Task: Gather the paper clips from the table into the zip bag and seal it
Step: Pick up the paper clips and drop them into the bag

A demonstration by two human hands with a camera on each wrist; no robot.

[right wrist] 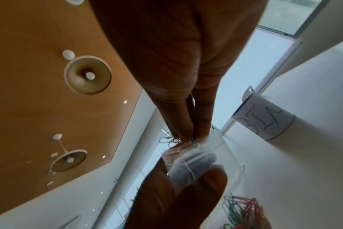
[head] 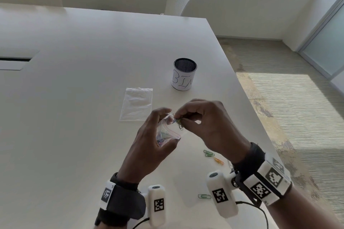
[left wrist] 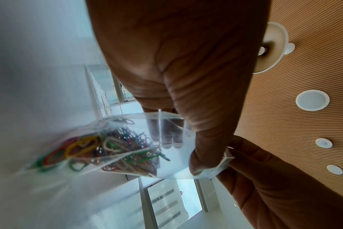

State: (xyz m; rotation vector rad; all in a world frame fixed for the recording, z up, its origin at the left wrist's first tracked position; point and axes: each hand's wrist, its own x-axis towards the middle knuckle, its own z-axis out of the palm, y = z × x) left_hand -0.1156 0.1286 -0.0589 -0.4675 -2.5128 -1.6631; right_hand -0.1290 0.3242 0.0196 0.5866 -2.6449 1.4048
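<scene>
The left hand holds a small clear zip bag above the white worktop, fingers and thumb curled round its upper part so the mouth stays open. A tangle of coloured paper clips fills the bag's lower half: red, yellow, green, blue and white ones show through the plastic. The right hand meets the bag at its opening, its fingertips pinching a small bunch of clips, green among them, right at the red-striped zip edge, partly hanging outside the mouth.

Taking the held bag as the landmark: a second clear bag lies flat on the worktop just beyond it and slightly to the left, and a black mesh cup wrapped in white paper with handwritten letters stands farther off to the right. Loose clips lie on the worktop nearer the person than the bag, to its right: a few green ones, an orange one beside them, and a single green one nearer still, between the two wrist cameras.
</scene>
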